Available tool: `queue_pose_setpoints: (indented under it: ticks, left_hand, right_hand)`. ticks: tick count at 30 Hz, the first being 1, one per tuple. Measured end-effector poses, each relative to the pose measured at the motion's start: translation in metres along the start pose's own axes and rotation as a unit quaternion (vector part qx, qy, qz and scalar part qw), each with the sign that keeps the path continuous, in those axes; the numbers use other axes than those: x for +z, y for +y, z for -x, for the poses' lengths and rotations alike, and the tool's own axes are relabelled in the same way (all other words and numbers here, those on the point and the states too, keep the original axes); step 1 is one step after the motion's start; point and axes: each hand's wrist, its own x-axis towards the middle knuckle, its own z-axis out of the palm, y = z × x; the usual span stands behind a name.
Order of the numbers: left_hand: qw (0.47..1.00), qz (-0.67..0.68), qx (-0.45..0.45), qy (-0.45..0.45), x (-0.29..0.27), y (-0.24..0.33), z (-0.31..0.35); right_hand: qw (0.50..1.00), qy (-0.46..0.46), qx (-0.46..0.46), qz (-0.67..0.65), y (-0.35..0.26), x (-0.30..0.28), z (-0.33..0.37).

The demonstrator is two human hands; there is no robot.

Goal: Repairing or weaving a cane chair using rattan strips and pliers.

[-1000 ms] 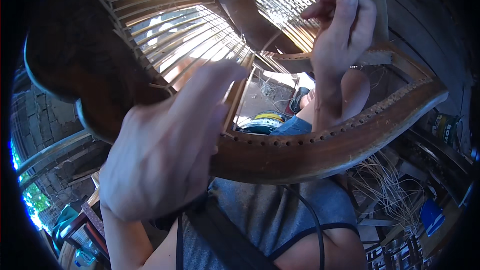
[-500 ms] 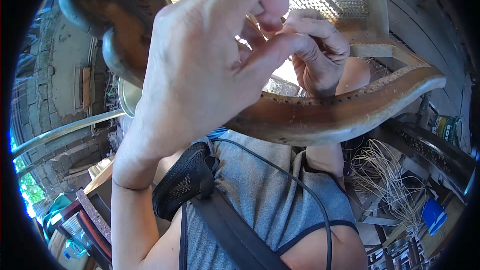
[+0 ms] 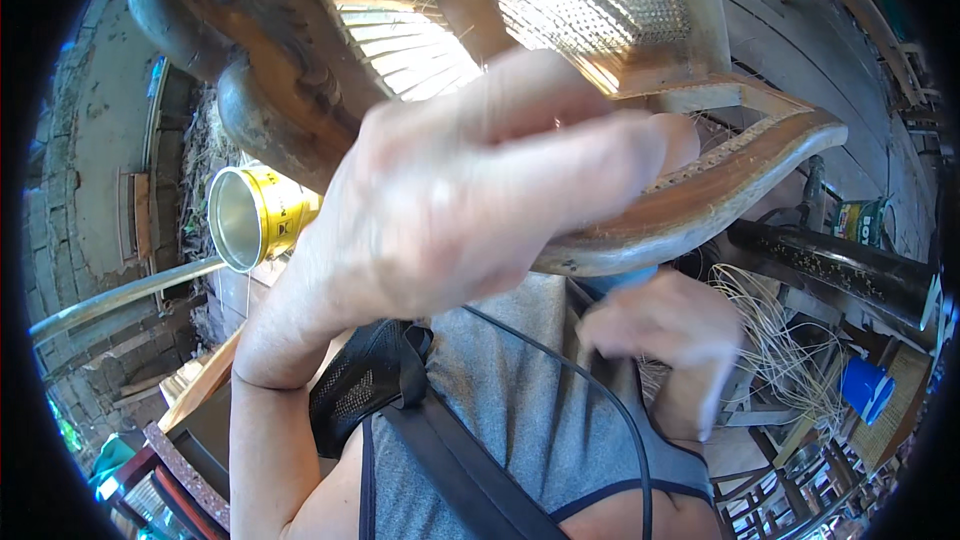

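Note:
In front of me is a wooden furniture frame with a curved, pale-edged rail (image 3: 720, 195) on the right, small holes along its top. At the upper left stands a dark carved wooden part (image 3: 265, 30) with pale strips fanned beside it. A woven cane panel (image 3: 610, 5) fills the upper middle. My left hand (image 3: 450, 200) hovers over the near end of the rail, thumb and fingers reaching right, smeared by motion. Below the rail, before my shirt, my right hand (image 3: 665, 320) is blurred too. Whether either hand holds a strand cannot be made out.
A yellow metal tin (image 3: 265, 215) is at the left, behind my left forearm. Loose pale cane strands (image 3: 785, 350) lie at the right, near a black tube (image 3: 835, 265) and a blue container (image 3: 866, 388). A dark cable (image 3: 560, 360) hangs across my shirt.
My right hand has dropped from beside the left fingertips to below the rail. My left hand has shifted right and lower. The view has moved, bringing the yellow tin into sight.

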Motion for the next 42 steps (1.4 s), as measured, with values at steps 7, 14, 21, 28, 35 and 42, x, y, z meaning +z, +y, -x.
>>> queue_pose_setpoints:
  ticks: [7, 14, 21, 28, 35, 42]
  left_hand:
    - [0.997, 0.016, 0.081, 0.009, 0.007, -0.004, 0.023]
    - [0.998, -0.021, 0.065, -0.013, 0.005, 0.003, 0.035]
    - [0.812, 0.300, -0.493, 0.092, 0.013, 0.011, 0.117]
    - [0.752, 0.416, -0.511, 0.024, 0.033, 0.008, 0.121]
    - [0.723, 0.452, -0.518, 0.059, 0.039, 0.012, 0.126]
    - [0.759, 0.356, -0.541, -0.063, 0.036, -0.003, 0.159]
  right_hand:
    - [0.955, 0.246, -0.158, 0.052, -0.061, -0.086, -0.081]
    - [0.991, -0.073, -0.034, -0.103, -0.022, -0.096, -0.103]
    - [0.986, 0.080, -0.052, 0.136, -0.018, -0.080, -0.111]
    - [0.984, 0.029, -0.036, 0.171, -0.012, -0.077, -0.112]
    - [0.987, 0.005, -0.025, 0.159, -0.021, -0.079, -0.116]
    - [0.984, 0.051, -0.060, 0.163, -0.027, -0.088, -0.120]
